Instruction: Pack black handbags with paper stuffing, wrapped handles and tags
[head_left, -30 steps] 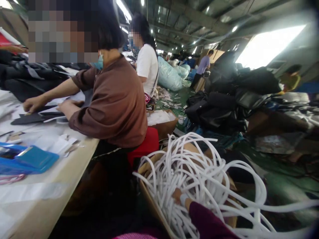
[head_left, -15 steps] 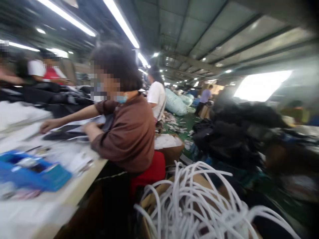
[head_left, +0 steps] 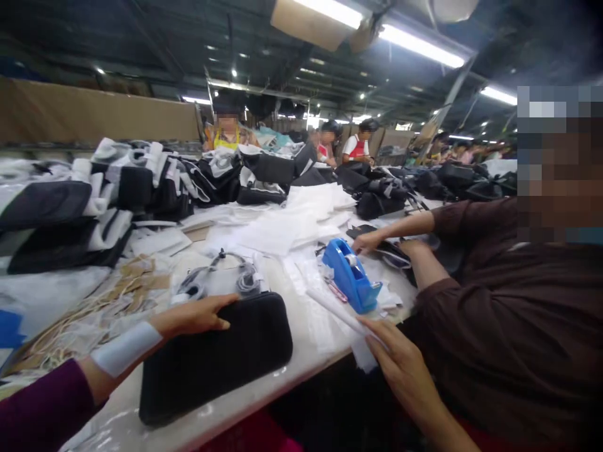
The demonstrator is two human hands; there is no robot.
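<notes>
Lying beneath left hand (head_left: pixel 202 315): black case (head_left: pixel 221 364).

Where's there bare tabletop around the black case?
Small patch of tabletop between the black case and the blue tape dispenser, next to the white strip in the right hand; also a thin margin along the front edge. Crowded: grey cords behind the case, brown scraps farther left, white sheets beyond.

Case (head_left: pixel 217 364) on table (head_left: pixel 304 336), near front edge; tape dispenser (head_left: pixel 351 279) to its right; sheets (head_left: pixel 277 229) behind both.
</notes>
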